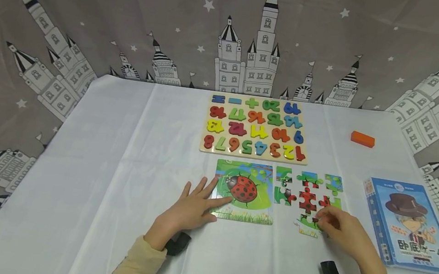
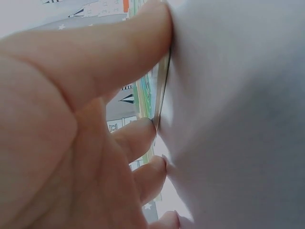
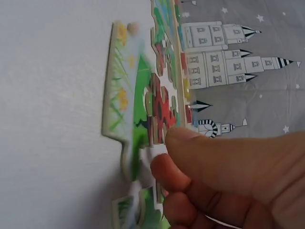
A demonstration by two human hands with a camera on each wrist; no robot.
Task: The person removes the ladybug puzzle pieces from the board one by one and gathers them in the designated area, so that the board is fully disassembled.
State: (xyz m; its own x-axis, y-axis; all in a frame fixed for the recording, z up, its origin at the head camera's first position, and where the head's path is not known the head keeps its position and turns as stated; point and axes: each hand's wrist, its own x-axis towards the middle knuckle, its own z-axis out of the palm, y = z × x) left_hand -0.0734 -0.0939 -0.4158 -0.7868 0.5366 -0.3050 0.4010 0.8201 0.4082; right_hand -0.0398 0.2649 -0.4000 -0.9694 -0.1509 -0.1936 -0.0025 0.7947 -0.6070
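Note:
My left hand (image 1: 189,209) lies with fingers spread at the left side of a square ladybug picture board (image 1: 264,194); one finger reaches over the picture. In the left wrist view, the fingertips of this hand (image 2: 71,119) are at the board's thin edge (image 2: 163,86). Curled fingers of my right hand (image 1: 340,229) are among loose jigsaw pieces, beside a green piece with a flowered border (image 1: 308,232). That flowered piece (image 3: 119,90) lies left of the right hand (image 3: 233,181) in the right wrist view. Whether thumb and forefinger pinch a piece is unclear. A red ladybug piece (image 1: 308,200) lies just beyond.
Behind the picture board lies a wooden number board (image 1: 238,153) with coloured numerals. More jigsaw pieces (image 1: 284,175) lie spaced out to the picture's right. A blue game box (image 1: 411,227) is right of my right hand, with an orange block (image 1: 362,139) farther back.

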